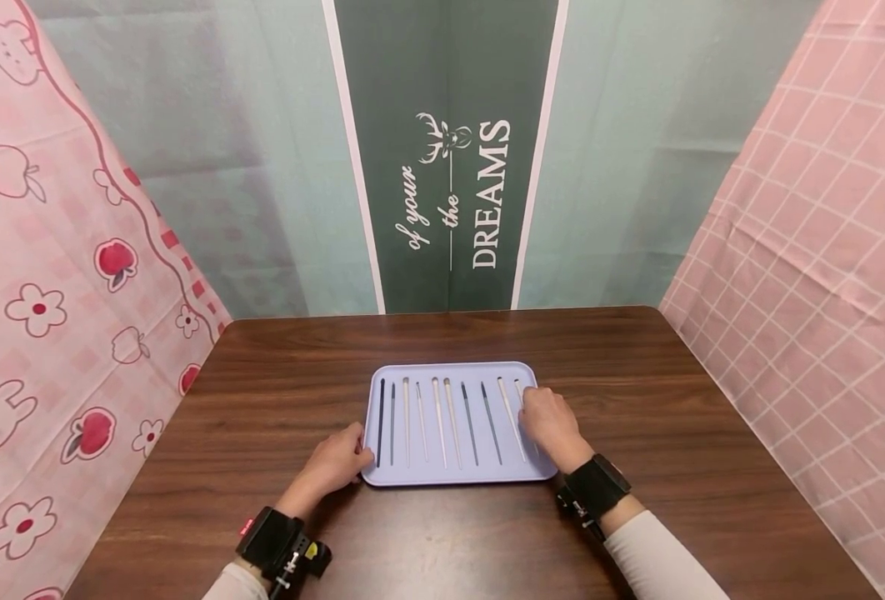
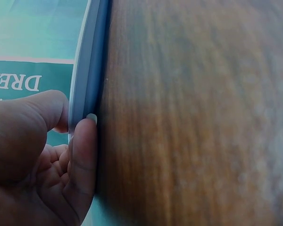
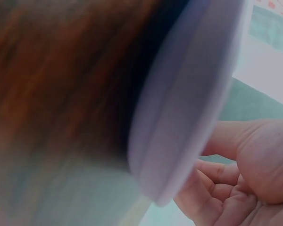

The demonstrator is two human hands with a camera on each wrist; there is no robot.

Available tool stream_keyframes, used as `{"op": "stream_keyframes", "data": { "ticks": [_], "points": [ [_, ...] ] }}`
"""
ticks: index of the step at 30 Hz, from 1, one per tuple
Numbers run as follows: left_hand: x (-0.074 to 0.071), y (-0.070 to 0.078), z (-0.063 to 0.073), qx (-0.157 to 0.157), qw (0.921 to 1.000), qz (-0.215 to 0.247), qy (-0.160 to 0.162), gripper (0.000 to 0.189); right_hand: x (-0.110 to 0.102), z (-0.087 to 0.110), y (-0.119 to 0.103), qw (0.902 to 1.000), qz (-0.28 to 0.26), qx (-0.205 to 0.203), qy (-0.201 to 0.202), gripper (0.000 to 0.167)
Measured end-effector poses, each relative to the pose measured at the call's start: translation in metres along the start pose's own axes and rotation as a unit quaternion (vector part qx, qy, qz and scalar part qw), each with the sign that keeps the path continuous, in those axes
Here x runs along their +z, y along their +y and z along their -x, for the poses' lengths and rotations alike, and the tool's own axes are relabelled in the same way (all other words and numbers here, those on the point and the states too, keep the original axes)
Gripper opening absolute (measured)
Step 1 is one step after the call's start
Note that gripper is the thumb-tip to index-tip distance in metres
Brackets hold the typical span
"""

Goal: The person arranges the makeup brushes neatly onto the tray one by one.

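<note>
A pale lilac tray (image 1: 457, 480) lies on the table, holding several slim brushes (image 1: 489, 417) side by side, their handles towards me. My left hand (image 1: 335, 460) grips the tray's left edge near the front corner. In the left wrist view, the thumb and fingers of that hand (image 2: 47, 150) pinch the rim from both sides. My right hand (image 1: 551, 425) holds the right edge and hides part of the rightmost brush. The right wrist view shows its thumb passing behind the rim and the fingers (image 3: 203, 193) at the outer side, partly hidden.
The brown wooden table (image 1: 285, 358) extends around the tray. A green curtain with white lettering (image 1: 450, 167) hangs behind its far edge. Pink patterned cloths hang at the left (image 1: 75, 333) and right (image 1: 810, 292).
</note>
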State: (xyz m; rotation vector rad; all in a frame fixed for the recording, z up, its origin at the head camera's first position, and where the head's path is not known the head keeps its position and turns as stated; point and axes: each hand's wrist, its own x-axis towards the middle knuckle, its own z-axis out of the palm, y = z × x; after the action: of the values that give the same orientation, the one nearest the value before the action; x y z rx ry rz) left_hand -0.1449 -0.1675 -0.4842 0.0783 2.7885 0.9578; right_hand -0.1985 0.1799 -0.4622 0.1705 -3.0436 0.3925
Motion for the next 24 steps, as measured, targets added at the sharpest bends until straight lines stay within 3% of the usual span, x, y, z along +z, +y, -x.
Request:
{"op": "stream_keyframes", "data": {
  "ticks": [8, 24],
  "points": [
    [0.000, 0.001, 0.001, -0.001, 1.0000, 0.002, -0.002, 0.013, -0.003, 0.002, -0.003, 0.9998, 0.008, 0.004, -0.017, 0.012],
    [-0.004, 0.001, -0.001, 0.019, 0.9996, 0.021, -0.004, 0.012, -0.022, 0.005, 0.008, 0.9999, 0.006, 0.008, 0.011, 0.022]
  ]
}}
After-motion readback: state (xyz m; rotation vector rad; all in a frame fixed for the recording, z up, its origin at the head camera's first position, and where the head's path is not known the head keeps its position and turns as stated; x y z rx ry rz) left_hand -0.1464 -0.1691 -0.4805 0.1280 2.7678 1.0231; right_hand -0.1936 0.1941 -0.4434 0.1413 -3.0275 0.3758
